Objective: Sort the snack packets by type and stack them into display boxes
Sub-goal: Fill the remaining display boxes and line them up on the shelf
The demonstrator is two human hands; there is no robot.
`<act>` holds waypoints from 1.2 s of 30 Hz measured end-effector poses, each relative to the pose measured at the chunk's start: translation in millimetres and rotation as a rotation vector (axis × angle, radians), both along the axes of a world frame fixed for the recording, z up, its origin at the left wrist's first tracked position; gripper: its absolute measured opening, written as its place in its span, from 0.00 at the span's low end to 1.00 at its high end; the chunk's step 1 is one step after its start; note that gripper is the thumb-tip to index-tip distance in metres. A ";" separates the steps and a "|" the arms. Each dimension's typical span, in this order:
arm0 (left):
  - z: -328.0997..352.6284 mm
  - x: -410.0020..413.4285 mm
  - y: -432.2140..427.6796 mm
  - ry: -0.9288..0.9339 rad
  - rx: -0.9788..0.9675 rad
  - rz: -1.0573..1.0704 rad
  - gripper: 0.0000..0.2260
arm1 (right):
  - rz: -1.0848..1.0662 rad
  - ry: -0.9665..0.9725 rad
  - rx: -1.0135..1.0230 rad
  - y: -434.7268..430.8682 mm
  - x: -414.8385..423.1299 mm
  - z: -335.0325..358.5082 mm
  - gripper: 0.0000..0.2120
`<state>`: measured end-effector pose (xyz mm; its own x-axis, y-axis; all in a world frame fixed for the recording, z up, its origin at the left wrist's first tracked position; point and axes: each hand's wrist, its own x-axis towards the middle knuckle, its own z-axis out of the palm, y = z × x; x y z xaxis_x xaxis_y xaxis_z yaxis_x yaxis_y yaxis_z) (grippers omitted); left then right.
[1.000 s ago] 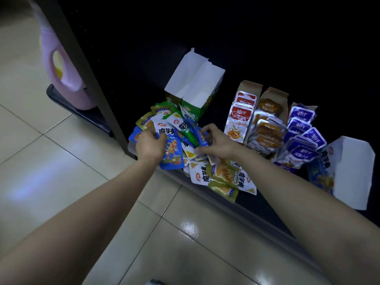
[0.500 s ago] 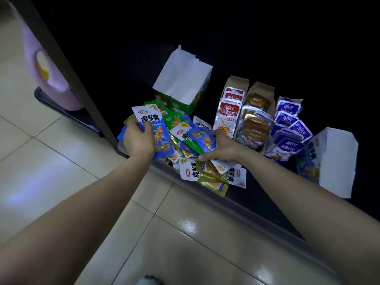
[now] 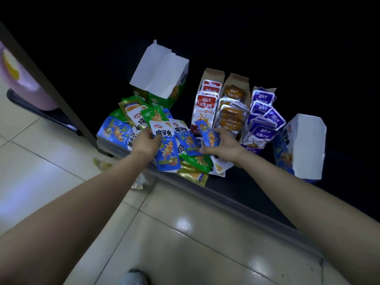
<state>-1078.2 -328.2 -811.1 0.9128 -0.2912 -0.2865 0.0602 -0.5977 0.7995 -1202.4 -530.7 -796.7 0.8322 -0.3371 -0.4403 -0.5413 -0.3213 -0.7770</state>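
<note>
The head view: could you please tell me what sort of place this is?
Probably a small shop or stockroom: cardboard display boxes of red, orange and purple snack packets stand on a low dark shelf above a glossy beige tiled floor.

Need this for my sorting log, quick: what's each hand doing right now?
Left hand: closed, fingers holding a blue snack packet.
Right hand: closed, fingers holding a second blue packet.

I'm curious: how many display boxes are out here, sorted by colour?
Green box: 1
Blue box: 1
Box of red packets: 1
Box of brown packets: 1
Box of purple packets: 1
Total: 5
</note>
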 end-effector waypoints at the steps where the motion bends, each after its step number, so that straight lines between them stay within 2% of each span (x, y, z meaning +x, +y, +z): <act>1: -1.0 -1.7 -2.0 0.016 -0.003 -0.006 0.08 | -0.026 -0.019 0.071 0.9 -0.7 3.8 0.33; 3: 0.0 -5.2 -5.7 0.030 -0.021 -0.002 0.09 | -0.029 -0.018 0.210 4.6 1.2 6.7 0.32; 6: 3.3 -10.9 -9.8 0.060 -0.091 0.001 0.10 | -0.044 -0.022 0.280 19.6 12.6 2.3 0.25; 9: 8.1 -19.2 -12.8 0.220 -0.336 0.060 0.02 | -0.132 -0.029 0.481 37.2 25.0 1.6 0.23; 11: 11.5 -22.0 -13.9 0.336 -0.472 0.100 0.04 | -0.148 -0.035 0.610 47.1 29.0 2.6 0.10; 12: 12.7 -22.3 -14.1 0.371 -0.502 0.104 0.05 | -0.158 -0.041 0.605 50.2 29.9 2.2 0.07; 13: 13.5 -22.4 -14.1 0.397 -0.522 0.096 0.06 | -0.157 -0.045 0.523 52.3 30.5 1.8 0.10; 15: 15.5 -23.1 -14.1 0.426 -0.541 0.056 0.06 | -0.125 -0.078 0.367 51.2 30.7 -1.4 0.24; 17: 17.4 -22.4 -14.7 0.419 -0.516 0.022 0.09 | -0.126 -0.080 0.353 47.3 28.4 -4.6 0.29; 21: 22.5 -21.5 -3.7 0.201 -0.421 -0.088 0.09 | -0.068 -0.074 0.363 50.1 21.9 -4.5 0.16; 24: 24.9 -24.3 25.3 0.070 -0.436 -0.140 0.08 | -0.004 -0.108 0.407 74.0 29.0 -3.4 0.13; 30: 14.6 -25.5 120.2 0.158 -0.507 0.191 0.04 | 0.180 -0.169 0.423 157.4 52.2 -12.6 0.14; 34: -8.1 -32.6 187.0 0.177 -0.276 0.521 0.07 | 0.321 -0.087 0.195 207.3 63.2 -48.9 0.19; 36: -24.8 -38.5 216.2 0.208 -0.158 0.617 0.06 | 0.445 -0.041 0.027 220.9 62.9 -77.2 0.26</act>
